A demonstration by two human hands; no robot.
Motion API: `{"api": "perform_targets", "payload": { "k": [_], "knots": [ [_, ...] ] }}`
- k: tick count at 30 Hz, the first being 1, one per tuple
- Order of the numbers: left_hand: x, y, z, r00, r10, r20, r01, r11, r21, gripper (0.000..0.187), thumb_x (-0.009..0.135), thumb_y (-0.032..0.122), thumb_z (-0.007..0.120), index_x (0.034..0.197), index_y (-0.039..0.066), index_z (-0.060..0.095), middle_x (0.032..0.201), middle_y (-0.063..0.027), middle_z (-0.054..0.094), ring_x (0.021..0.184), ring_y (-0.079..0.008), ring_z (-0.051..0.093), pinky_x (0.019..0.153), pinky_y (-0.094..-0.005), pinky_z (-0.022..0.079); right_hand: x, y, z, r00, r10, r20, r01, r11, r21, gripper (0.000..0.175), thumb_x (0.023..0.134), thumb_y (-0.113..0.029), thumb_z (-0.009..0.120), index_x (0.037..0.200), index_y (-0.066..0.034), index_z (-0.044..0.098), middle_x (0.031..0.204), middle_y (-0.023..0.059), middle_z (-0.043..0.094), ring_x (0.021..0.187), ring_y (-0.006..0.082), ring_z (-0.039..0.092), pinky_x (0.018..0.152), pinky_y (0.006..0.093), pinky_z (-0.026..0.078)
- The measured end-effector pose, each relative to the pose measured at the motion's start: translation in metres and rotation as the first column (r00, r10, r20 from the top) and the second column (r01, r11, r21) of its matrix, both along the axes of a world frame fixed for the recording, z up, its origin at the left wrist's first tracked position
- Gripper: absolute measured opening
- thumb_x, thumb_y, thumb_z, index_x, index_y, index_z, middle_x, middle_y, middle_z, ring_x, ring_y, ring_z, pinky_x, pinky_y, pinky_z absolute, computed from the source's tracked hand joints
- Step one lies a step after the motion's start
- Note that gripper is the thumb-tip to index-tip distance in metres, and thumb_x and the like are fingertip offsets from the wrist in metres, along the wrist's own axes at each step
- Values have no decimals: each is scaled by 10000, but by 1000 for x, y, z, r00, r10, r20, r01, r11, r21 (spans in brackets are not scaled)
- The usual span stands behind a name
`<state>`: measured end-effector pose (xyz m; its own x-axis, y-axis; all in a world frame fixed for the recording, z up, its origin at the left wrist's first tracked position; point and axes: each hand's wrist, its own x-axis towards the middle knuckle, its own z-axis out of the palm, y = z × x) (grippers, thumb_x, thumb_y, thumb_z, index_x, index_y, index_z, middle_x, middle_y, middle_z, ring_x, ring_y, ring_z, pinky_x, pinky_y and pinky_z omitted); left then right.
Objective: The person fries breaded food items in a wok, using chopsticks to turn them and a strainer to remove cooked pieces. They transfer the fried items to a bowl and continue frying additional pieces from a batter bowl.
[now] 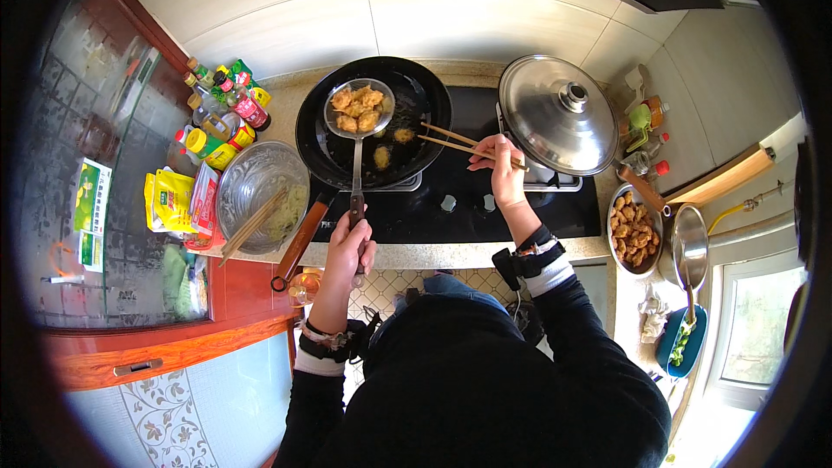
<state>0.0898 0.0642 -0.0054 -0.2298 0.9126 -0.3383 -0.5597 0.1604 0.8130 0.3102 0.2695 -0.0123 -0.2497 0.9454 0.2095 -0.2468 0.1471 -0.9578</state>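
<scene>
My left hand grips the dark handle of a wire-mesh skimmer, whose bowl is over a black wok. Several golden fried pieces lie in the skimmer. Two smaller fried pieces, one of them round, sit in the oil to its right and below. Between the fingers of my right hand is a pair of wooden chopsticks, their tips reaching over the wok's right side.
A lidded pot stands on the right burner. At left are a batter-smeared metal bowl with chopsticks, seasoning bottles and a yellow packet. The wok's wooden handle juts over the counter edge. Fried pieces fill a bowl at right.
</scene>
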Motion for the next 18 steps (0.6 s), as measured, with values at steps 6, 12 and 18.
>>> {"api": "perform_targets", "payload": {
  "k": [6,12,18],
  "knots": [
    [2,4,1,1000,5,0,-5,1000,7,308,964,159,467,1251,58,421,751,-10,450,403,-78,410,320,-226,335,1,1,-2,1000,25,18,-24,999,-32,439,1004,-354,390,855,10,585,796,77,591,682,159,614,614,274,548],
    [0,-1,-1,1000,-1,-31,0,1000,-18,304,968,169,464,1253,73,419,771,-8,455,403,-76,407,320,-223,335,3,1,-1,997,34,67,-32,999,-32,450,999,-375,401,851,4,593,781,70,588,665,141,601,602,265,536],
    [-2,2,0,1000,4,-5,-4,1000,-12,295,971,179,468,1243,74,418,761,-4,453,402,-71,402,319,-219,329,4,2,1,990,30,137,-26,999,-31,478,999,-397,386,834,-4,602,707,43,570,596,103,552,531,236,495]
  ]
}}
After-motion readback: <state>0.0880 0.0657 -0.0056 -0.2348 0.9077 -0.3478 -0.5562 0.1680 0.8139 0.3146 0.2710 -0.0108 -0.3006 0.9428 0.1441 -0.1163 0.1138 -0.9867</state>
